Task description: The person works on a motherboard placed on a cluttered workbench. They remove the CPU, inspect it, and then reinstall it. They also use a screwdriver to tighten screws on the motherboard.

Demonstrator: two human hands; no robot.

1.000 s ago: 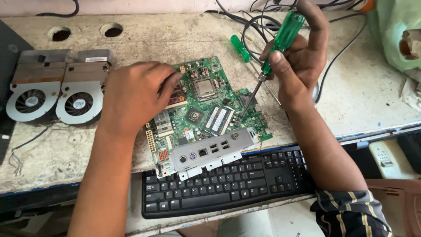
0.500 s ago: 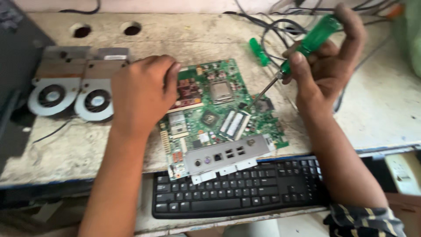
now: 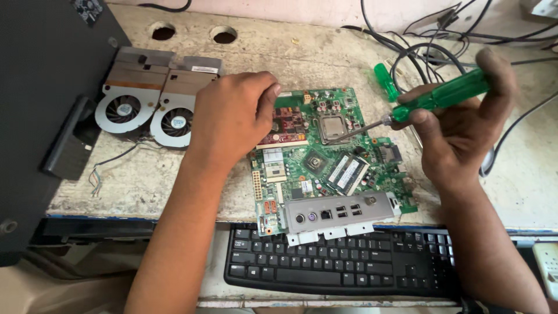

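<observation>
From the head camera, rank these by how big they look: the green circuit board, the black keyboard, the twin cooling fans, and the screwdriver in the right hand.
1. black keyboard, though it lies nearest the camera
2. green circuit board, close behind and partly under the left hand
3. twin cooling fans
4. screwdriver, held in the right hand

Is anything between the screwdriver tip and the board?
Nothing visible. The right hand holds the green screwdriver with its tip over the processor socket of the motherboard. The left hand rests on the board's left edge, clear of the tip.
</observation>
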